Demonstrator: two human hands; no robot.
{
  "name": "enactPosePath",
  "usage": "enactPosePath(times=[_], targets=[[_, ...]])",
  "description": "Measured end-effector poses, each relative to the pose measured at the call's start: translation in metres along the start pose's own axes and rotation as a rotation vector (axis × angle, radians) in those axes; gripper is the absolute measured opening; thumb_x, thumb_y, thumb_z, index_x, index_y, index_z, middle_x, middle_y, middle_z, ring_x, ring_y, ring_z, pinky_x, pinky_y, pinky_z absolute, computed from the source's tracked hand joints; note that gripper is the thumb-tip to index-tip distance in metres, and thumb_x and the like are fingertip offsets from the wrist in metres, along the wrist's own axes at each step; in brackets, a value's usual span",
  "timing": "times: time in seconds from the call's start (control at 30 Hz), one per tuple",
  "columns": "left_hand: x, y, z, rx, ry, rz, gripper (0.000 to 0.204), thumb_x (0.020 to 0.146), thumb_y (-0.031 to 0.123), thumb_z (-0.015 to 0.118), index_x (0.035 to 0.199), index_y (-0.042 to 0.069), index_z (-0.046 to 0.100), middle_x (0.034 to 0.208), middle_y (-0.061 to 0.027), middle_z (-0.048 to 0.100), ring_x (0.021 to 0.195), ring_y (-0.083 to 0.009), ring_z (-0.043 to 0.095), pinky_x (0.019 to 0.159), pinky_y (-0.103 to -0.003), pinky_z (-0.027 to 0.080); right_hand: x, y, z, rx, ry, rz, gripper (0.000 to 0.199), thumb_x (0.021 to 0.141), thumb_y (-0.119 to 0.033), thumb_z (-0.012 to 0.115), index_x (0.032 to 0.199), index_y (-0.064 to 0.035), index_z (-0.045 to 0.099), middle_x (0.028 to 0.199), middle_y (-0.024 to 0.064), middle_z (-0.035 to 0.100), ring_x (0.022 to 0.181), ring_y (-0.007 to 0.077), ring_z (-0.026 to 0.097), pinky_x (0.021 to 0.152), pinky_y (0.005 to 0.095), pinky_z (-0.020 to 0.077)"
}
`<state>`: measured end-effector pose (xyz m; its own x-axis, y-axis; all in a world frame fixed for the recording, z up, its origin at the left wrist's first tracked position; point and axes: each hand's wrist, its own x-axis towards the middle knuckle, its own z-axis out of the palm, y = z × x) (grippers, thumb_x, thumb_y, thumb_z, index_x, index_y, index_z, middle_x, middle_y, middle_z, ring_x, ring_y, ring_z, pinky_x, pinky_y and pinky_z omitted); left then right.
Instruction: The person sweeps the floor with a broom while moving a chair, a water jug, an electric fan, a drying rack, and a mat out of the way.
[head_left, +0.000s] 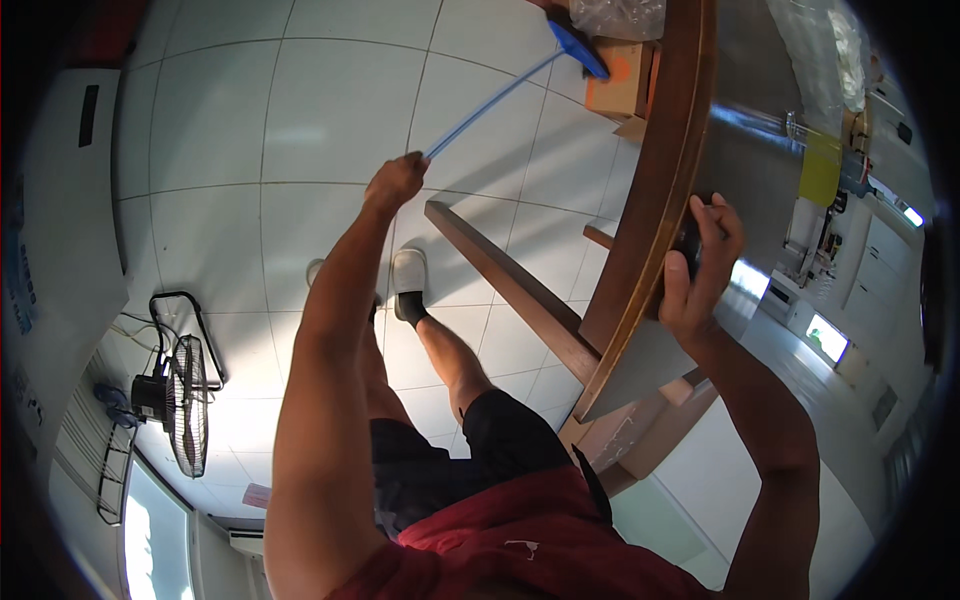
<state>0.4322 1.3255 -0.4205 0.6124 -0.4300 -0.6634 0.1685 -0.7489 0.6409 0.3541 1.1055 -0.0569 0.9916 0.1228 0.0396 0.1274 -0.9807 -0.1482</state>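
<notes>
My left hand is closed round the end of a long blue stick, the handle of a broom. The blue broom head is tilted on the tiled floor, close to a cardboard box. On the right, my right hand is at the edge of a wooden table. Its thumb and fingers curl round a small dark object, mostly covered by the hand, whose kind I cannot make out.
A slanting wooden table leg reaches across the floor near my feet. To the left stands a black floor fan with loose cables, below a large white cabinet. Clear plastic bags lie on the box.
</notes>
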Motion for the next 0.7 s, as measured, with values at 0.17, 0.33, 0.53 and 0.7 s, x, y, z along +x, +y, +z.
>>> enactPosePath(times=[0.17,0.33,0.53,0.7], targets=[[-0.027,-0.032,-0.022,0.117,-0.053,0.015,0.037,0.086,0.037,0.039,0.102,0.008,0.057,0.102,-0.0183,0.058,0.097,-0.0369,0.052,0.084,-0.043,0.042,-0.002,0.004,0.000,-0.008,0.015,-0.021,0.044,0.085,-0.021,0.041,0.121,0.0044,0.040,0.116,0.0201,0.034,0.112,0.0331,0.035,0.095,0.0414,0.0274],[-0.239,-0.139,-0.100,0.310,0.026,-0.285,0.037,0.085,0.042,0.042,0.102,0.013,0.059,0.082,-0.0166,0.061,0.081,-0.0363,0.057,0.070,-0.045,0.045,-0.004,0.010,-0.001,-0.037,0.066,-0.016,0.042,0.084,-0.019,0.045,0.119,0.0035,0.044,0.114,0.0184,0.037,0.108,0.0323,0.037,0.094,0.0417,0.0300],[-0.344,-0.110,-0.120,0.239,0.178,-0.207,0.034,0.087,0.041,0.045,0.096,0.011,0.058,0.062,-0.0173,0.055,0.063,-0.0371,0.057,0.052,-0.043,0.043,-0.001,0.006,0.003,-0.049,0.134,-0.042,0.040,0.082,-0.017,0.049,0.119,-0.0006,0.048,0.110,0.0159,0.040,0.105,0.0299,0.041,0.093,0.0394,0.0314],[-0.194,-0.056,-0.080,0.404,0.154,0.012,0.031,0.086,0.039,0.044,0.102,0.016,0.057,0.075,-0.0174,0.061,0.070,-0.0362,0.059,0.062,-0.044,0.048,0.003,0.004,0.009,-0.020,0.150,-0.047,0.038,0.084,-0.017,0.047,0.119,-0.0010,0.048,0.113,0.0170,0.040,0.107,0.0286,0.040,0.093,0.0370,0.0312]])
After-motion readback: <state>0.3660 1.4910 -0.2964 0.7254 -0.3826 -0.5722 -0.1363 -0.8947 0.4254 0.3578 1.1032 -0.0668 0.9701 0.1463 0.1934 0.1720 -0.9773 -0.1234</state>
